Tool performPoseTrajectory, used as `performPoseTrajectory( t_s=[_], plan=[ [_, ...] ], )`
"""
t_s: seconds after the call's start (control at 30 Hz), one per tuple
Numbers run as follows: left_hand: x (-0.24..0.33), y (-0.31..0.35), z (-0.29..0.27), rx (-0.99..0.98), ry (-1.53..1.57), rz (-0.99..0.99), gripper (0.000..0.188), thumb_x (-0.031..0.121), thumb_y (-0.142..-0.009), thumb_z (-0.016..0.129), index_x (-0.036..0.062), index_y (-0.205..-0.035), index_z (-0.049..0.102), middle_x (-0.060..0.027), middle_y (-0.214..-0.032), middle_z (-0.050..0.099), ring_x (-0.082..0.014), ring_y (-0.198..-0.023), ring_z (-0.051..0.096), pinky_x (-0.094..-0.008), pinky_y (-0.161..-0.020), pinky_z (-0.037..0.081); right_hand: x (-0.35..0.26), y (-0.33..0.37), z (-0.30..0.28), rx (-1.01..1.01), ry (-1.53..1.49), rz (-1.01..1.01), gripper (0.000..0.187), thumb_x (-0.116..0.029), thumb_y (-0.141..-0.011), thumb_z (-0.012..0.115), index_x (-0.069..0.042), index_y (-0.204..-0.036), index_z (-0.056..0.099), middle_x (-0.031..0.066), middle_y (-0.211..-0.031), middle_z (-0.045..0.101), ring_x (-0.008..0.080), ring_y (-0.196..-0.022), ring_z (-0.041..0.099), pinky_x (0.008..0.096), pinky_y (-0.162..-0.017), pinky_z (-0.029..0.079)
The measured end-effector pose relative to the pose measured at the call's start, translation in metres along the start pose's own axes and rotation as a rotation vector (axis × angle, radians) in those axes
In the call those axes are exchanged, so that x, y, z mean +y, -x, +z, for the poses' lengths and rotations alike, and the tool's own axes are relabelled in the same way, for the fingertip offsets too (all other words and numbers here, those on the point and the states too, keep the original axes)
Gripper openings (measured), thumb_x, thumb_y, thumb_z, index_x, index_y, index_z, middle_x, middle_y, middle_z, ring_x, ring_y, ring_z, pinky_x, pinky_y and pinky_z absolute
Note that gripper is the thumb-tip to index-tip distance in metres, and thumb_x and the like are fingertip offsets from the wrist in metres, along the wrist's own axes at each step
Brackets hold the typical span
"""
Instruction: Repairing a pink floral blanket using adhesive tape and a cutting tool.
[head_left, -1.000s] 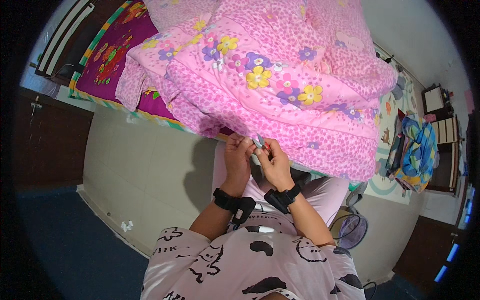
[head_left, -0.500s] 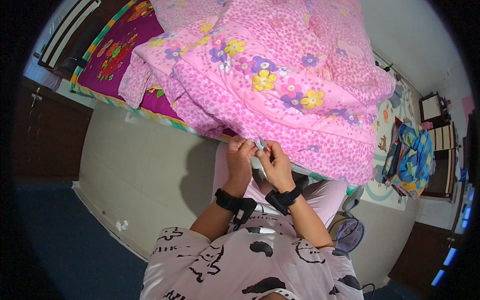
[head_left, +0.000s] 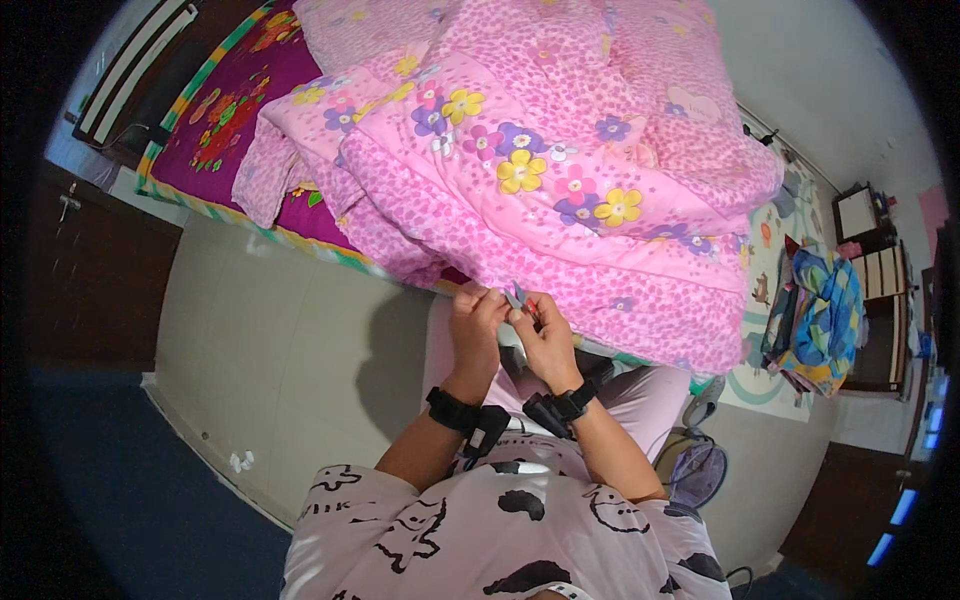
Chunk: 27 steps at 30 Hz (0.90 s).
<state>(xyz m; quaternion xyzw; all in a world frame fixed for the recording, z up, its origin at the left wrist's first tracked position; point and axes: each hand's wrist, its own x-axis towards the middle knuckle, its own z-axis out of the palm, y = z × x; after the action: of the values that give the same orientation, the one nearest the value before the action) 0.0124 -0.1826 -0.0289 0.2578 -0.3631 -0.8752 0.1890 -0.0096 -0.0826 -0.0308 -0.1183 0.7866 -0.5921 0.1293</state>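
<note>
A small pair of scissors (head_left: 518, 296) with grey blades and a bit of red at the handle is in my right hand (head_left: 545, 348), whose fingers are closed round it. The two blade tips point away from me and stand slightly apart. Close beside them on the left, my left hand (head_left: 474, 328) is pinched at the fingertips; whatever is between them is too small to make out. Both hands are above my lap, at the near edge of a pink flowered quilt (head_left: 590, 265). I cannot tell whether the fingers touch the quilt.
The quilt lies heaped on a bed with a purple flowered sheet (head_left: 290, 80). Tiled floor (head_left: 270, 330) stretches to the left, toward a brown door (head_left: 100, 270). At the right are a pile of folded cloth (head_left: 825, 315) and a purple mesh object (head_left: 697, 472).
The scissor blades have spread apart into a narrow V. Both hands stay close together in nearly the same place, and the view has shifted slightly.
</note>
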Motion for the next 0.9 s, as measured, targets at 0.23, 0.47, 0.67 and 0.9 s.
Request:
performPoseTrajectory(
  t_s=[0.23, 0.47, 0.67, 0.9],
  plan=[
    [0.007, 0.001, 0.011, 0.013, 0.015, 0.037, 0.012, 0.002, -0.079, 0.052, 0.0053, -0.086, 0.043, -0.0034, -0.076, 0.051, -0.0124, -0.072, 0.054, -0.0251, -0.07, 0.047, 0.003, -0.001, 0.009, 0.061, -0.187, 0.006, 0.024, -0.017, -0.08, 0.059, -0.002, -0.098, 0.051, -0.0002, -0.067, 0.048, 0.0077, -0.06, 0.043, 0.0227, -0.055, 0.037],
    [0.01, 0.001, 0.016, -0.049, 0.035, 0.036, 0.015, 0.001, -0.078, 0.052, 0.0058, -0.088, 0.041, -0.0034, -0.078, 0.05, -0.0125, -0.072, 0.054, -0.0249, -0.069, 0.047, 0.0, 0.002, 0.01, 0.107, -0.453, -0.017, 0.021, -0.008, -0.082, 0.057, -0.001, -0.1, 0.048, -0.0035, -0.071, 0.047, 0.0042, -0.063, 0.042, 0.0193, -0.057, 0.036],
    [0.014, 0.004, 0.02, -0.03, 0.027, 0.037, 0.015, 0.001, -0.079, 0.053, 0.0052, -0.089, 0.042, -0.0048, -0.079, 0.052, -0.0144, -0.073, 0.056, -0.026, -0.07, 0.048, -0.016, 0.001, 0.01, 0.089, -0.533, 0.003, 0.019, -0.007, -0.084, 0.054, -0.002, -0.101, 0.047, -0.0011, -0.079, 0.053, 0.005, -0.07, 0.047, 0.0187, -0.064, 0.038],
    [0.018, 0.003, 0.025, -0.014, -0.051, 0.017, 0.012, 0.006, -0.081, 0.05, 0.005, -0.092, 0.044, -0.0041, -0.086, 0.052, -0.0144, -0.081, 0.055, -0.0281, -0.075, 0.047, -0.016, 0.001, 0.001, 0.233, -0.716, 0.011, 0.019, -0.007, -0.085, 0.052, -0.003, -0.103, 0.046, -0.0005, -0.087, 0.051, 0.0047, -0.077, 0.046, 0.0188, -0.067, 0.038]
  ],
)
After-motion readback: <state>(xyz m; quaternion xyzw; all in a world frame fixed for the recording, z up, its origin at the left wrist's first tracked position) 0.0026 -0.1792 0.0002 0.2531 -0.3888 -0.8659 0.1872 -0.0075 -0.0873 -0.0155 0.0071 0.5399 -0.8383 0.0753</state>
